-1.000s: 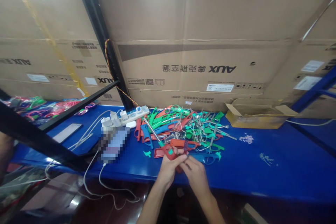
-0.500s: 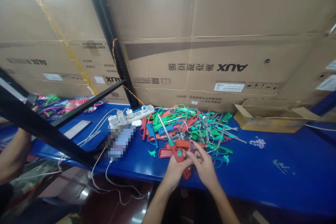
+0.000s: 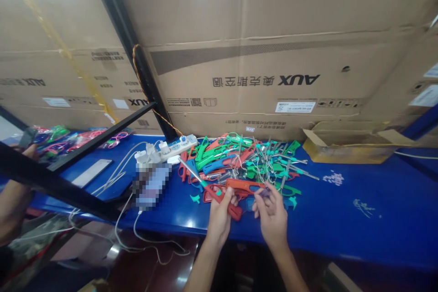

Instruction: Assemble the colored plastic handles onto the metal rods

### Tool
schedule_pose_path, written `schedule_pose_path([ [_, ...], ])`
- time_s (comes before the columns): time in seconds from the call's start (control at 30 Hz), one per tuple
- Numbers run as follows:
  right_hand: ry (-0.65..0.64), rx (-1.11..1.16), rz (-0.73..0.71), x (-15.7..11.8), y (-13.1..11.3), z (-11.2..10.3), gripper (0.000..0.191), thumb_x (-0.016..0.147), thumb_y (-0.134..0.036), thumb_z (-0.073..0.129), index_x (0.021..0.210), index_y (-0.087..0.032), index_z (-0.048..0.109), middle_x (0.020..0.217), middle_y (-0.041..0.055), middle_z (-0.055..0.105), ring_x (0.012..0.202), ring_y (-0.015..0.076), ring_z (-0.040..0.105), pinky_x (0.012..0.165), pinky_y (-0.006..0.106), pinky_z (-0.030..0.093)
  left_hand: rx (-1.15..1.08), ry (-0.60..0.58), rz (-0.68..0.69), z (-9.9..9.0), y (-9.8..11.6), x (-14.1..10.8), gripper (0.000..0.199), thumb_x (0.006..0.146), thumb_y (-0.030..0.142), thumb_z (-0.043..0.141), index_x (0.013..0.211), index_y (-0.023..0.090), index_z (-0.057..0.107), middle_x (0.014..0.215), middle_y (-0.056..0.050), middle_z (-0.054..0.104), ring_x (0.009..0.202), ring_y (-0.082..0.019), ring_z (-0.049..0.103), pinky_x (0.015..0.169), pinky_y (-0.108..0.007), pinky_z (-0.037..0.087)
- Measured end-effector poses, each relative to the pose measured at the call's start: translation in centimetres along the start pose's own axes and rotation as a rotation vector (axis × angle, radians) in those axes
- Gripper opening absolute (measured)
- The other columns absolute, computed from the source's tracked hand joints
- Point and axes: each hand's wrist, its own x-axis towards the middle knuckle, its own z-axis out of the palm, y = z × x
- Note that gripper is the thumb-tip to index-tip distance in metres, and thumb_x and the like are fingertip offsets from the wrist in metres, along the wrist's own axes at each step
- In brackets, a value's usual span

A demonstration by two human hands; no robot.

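My left hand (image 3: 219, 219) is closed around the red handle of a long-necked lighter (image 3: 234, 211). The lighter's metal tube points up and to the left, with a green piece where it meets the handle. To the right, my right hand (image 3: 273, 214) is apart from the lighter, its thumb and fingers pinched together. A small purplish thing shows at those fingertips, too blurred to name. Just beyond both hands lies an orange lighter handle (image 3: 242, 185). Behind it spreads a heap of green, red and blue handles, metal tubes and wires (image 3: 219, 164).
A power strip (image 3: 178, 148) with plugs and a blurred-out phone (image 3: 153, 187) lie left of the heap. An open cardboard box (image 3: 352, 148) stands at the back right. A black metal post (image 3: 119, 23) rises at left; another person's arm (image 3: 15, 200) is beyond it.
My hands have moved apart: the right has drawn away from the lighter to the right. The lighter in my left hand has tilted further left. The view has shifted slightly.
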Motion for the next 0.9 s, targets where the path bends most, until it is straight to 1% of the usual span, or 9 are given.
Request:
schedule_pose_path([
  [0.07, -0.008, 0.033, -0.025, -0.12, 0.01, 0.06, 0.042, 0.098, -0.035, 0.064, 0.137, -0.023, 0.052, 0.096, 0.0053, 0.07, 0.061, 0.0135, 0.067, 0.048, 0.024, 0.056, -0.017, -0.004, -0.01, -0.03, 0.1, 0.02, 0.048, 0.069, 0.042, 0.094, 0.079, 0.016, 0.055, 0.072, 0.004, 0.054, 0.059, -0.007, 0.047, 0.06, -0.021, 0.041],
  [0.17, 0.004, 0.07, -0.069, -0.25, -0.14, 0.07, 0.046, 0.098, -0.033, 0.063, 0.14, -0.024, 0.049, 0.095, 0.0047, 0.071, 0.062, 0.0141, 0.068, 0.049, 0.026, 0.058, -0.042, -0.01, -0.018, -0.06, 0.13, 0.02, 0.049, 0.073, 0.044, 0.091, 0.075, 0.017, 0.05, 0.068, 0.005, 0.048, 0.058, -0.006, 0.044, 0.058, -0.02, 0.04],
  [0.3, 0.024, 0.077, -0.099, -0.31, -0.27, 0.09, 0.039, 0.098, -0.031, 0.063, 0.135, -0.025, 0.051, 0.095, 0.0042, 0.071, 0.063, 0.0146, 0.069, 0.051, 0.027, 0.058, -0.079, -0.013, -0.021, -0.05, 0.08, 0.04, 0.055, 0.073, 0.046, 0.091, 0.075, 0.02, 0.043, 0.063, 0.009, 0.037, 0.054, -0.006, 0.038, 0.055, -0.02, 0.037],
  [0.4, 0.009, 0.085, -0.101, -0.3, -0.1, 0.11, 0.036, 0.099, -0.03, 0.062, 0.133, -0.025, 0.051, 0.097, 0.0045, 0.07, 0.065, 0.0148, 0.07, 0.053, 0.028, 0.059, -0.091, -0.013, -0.024, -0.06, 0.04, 0.09, 0.057, 0.072, 0.046, 0.092, 0.075, 0.021, 0.041, 0.063, 0.01, 0.033, 0.054, -0.006, 0.036, 0.054, -0.02, 0.036],
  [0.63, -0.018, 0.097, -0.104, -0.34, 0.31, 0.08, 0.038, 0.098, -0.028, 0.063, 0.134, -0.025, 0.05, 0.097, 0.0043, 0.07, 0.064, 0.0139, 0.07, 0.053, 0.027, 0.06, -0.088, -0.013, -0.032, -0.16, 0.02, 0.13, 0.055, 0.074, 0.044, 0.091, 0.073, 0.02, 0.042, 0.063, 0.009, 0.034, 0.055, -0.006, 0.037, 0.055, -0.02, 0.037],
  [0.77, -0.025, 0.098, -0.138, -0.46, 0.4, -0.01, 0.038, 0.098, -0.025, 0.064, 0.134, -0.025, 0.051, 0.099, 0.0044, 0.07, 0.065, 0.0135, 0.07, 0.054, 0.027, 0.061, -0.098, -0.005, -0.03, -0.14, 0.08, 0.08, 0.056, 0.073, 0.043, 0.092, 0.075, 0.02, 0.042, 0.064, 0.009, 0.035, 0.055, -0.006, 0.038, 0.056, -0.02, 0.037],
  [0.9, -0.026, 0.117, -0.163, -0.47, 0.49, 0.0, 0.039, 0.097, -0.023, 0.065, 0.134, -0.027, 0.053, 0.099, 0.0032, 0.071, 0.064, 0.0127, 0.07, 0.054, 0.027, 0.062, -0.103, 0.0, -0.033, -0.16, 0.05, 0.21, 0.058, 0.07, 0.044, 0.093, 0.073, 0.02, 0.04, 0.063, 0.009, 0.034, 0.054, -0.006, 0.037, 0.055, -0.02, 0.037],
])
